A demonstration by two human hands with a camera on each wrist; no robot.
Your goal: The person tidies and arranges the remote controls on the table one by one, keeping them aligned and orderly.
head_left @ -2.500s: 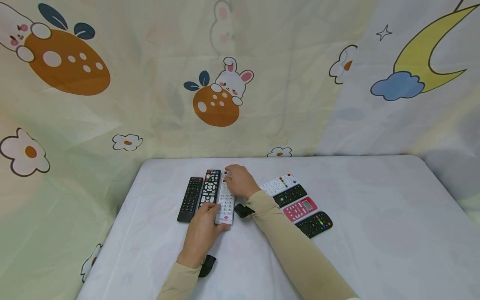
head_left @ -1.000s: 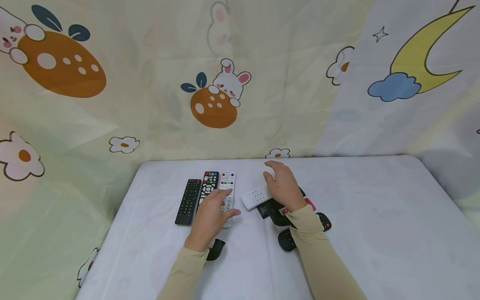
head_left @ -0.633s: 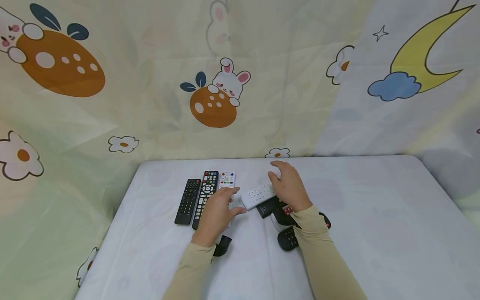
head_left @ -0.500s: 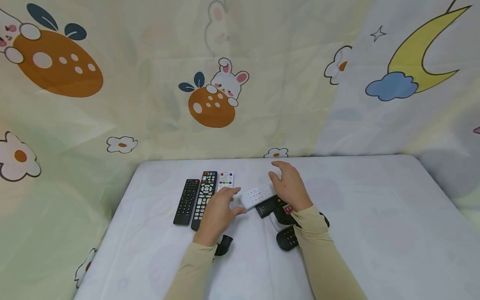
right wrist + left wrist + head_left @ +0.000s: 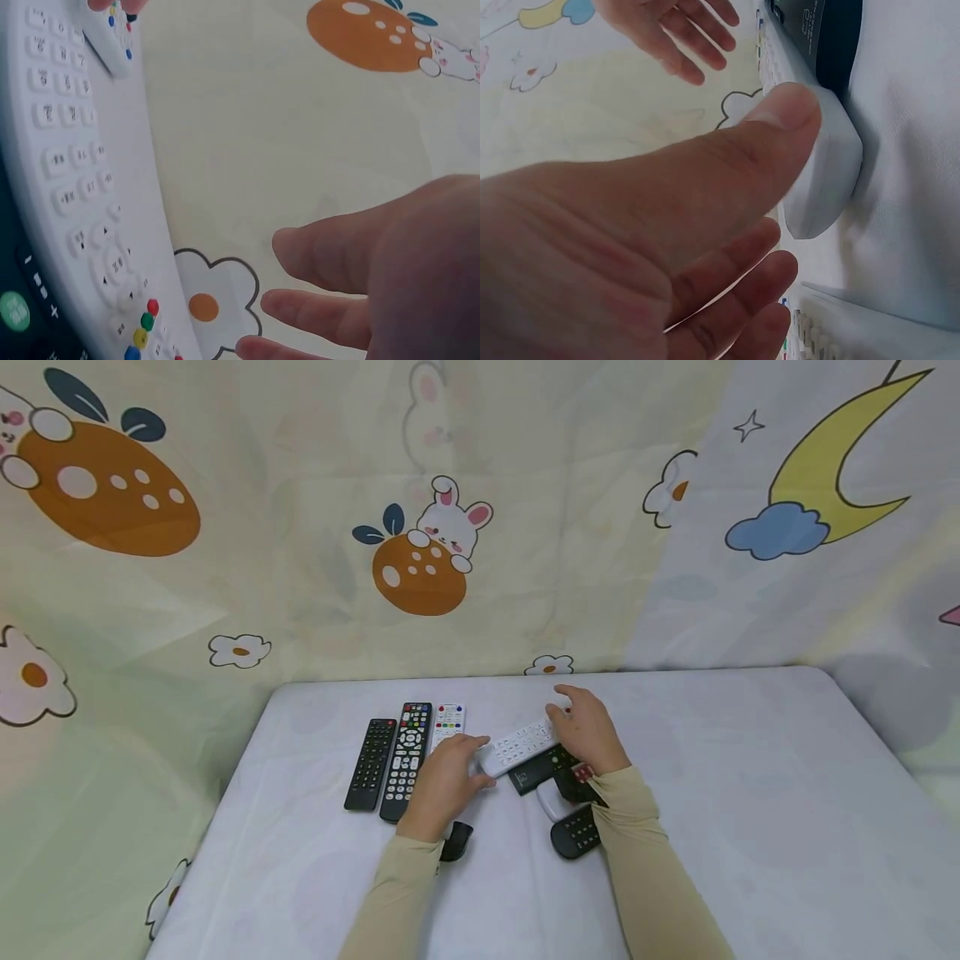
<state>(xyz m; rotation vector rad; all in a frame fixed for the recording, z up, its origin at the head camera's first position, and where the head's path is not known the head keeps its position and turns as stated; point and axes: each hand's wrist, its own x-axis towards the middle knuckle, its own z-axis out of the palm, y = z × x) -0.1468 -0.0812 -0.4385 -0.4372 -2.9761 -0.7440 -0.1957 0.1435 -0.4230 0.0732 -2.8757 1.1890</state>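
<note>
A white remote control (image 5: 519, 748) lies tilted on the table, at the top of a slanted group of remotes. My left hand (image 5: 444, 783) is at its left end, thumb and fingers spread apart. In the left wrist view the thumb (image 5: 727, 165) overlaps the end of that white remote (image 5: 829, 169). Over its right end is my right hand (image 5: 592, 733), its fingers loosely extended. The right wrist view has those fingers (image 5: 322, 255) apart from the white remote (image 5: 67, 150), with nothing between them.
Left of my left hand stand a slim black remote (image 5: 371, 767), a longer black remote (image 5: 407, 760) and a white remote (image 5: 450, 718), side by side. Below the tilted white one lie a black remote (image 5: 534, 772), a partly hidden pink one (image 5: 582, 772) and a rounded black one (image 5: 575, 833).
Both hands were on the white remote in the left row. The right hand moved right to the slanted group; the left hand followed to the tilted white remote's left end.
</note>
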